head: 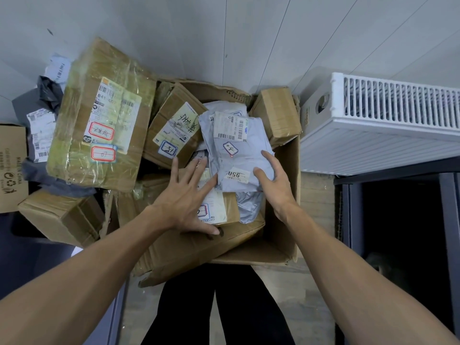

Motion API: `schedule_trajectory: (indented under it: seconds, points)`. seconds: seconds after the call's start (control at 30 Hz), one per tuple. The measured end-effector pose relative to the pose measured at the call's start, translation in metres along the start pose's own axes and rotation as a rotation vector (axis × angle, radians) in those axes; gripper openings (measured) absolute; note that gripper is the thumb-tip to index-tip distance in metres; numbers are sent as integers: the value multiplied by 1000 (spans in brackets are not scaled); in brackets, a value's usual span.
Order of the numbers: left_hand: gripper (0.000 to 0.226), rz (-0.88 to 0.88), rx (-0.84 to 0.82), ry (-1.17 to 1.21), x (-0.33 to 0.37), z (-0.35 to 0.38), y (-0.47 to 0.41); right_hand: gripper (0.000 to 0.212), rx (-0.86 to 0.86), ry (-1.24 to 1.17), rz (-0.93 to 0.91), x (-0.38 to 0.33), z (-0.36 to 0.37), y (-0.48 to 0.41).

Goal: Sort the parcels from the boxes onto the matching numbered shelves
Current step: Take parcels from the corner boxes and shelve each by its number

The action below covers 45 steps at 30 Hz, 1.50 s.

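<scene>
Slippage as the chief hazard here: pale grey-blue plastic mailer bag (239,155) lying loose on top of the heap inside the open brown cardboard box (281,245), touched but not clasped. With the left hand (186,197) spread flat, fingers straight, over a small brown carton with a white label (230,205), and the right hand (276,185) resting thumb and forefinger on the mailer's right edge, nothing pinched yet. Liable to sag and slide back among neighbouring parcels if lifted by one slick corner. Easy, too, to misread the handwritten sticker (230,148), seen upside down, and choose the wrong shelf.

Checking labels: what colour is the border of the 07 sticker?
The 07 sticker has a red border, seen in the head view.
</scene>
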State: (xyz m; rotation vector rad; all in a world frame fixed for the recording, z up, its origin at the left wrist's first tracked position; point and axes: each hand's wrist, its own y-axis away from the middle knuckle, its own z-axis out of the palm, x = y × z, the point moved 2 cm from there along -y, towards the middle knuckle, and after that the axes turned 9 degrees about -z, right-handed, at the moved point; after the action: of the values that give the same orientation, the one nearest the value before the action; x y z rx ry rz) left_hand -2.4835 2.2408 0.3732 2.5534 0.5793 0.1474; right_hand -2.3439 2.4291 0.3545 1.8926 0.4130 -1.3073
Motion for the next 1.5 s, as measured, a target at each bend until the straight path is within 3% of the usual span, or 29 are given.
schedule_trajectory:
  seconds: [0.13, 0.4, 0.93, 1.1, 1.5]
  points:
    - [145, -17, -43, -17, 2, -1, 1, 50, -36, -13, 8, -6, -2, 1]
    - [125, -64, -27, -26, -6, -20, 19, 56, -126, -59, 28, -25, -2, 13]
    - [129, -183, 269, 65, -59, -144, 79, 54, 38, -163, -215, -170, -25, 65]
    - [128, -197, 372, 119, -79, -180, 105, 53, 59, -98, -290, -209, -28, 85]
    - [124, -351, 531, 119, -85, -235, 169, 55, -149, 13, -451, -271, -27, 91]
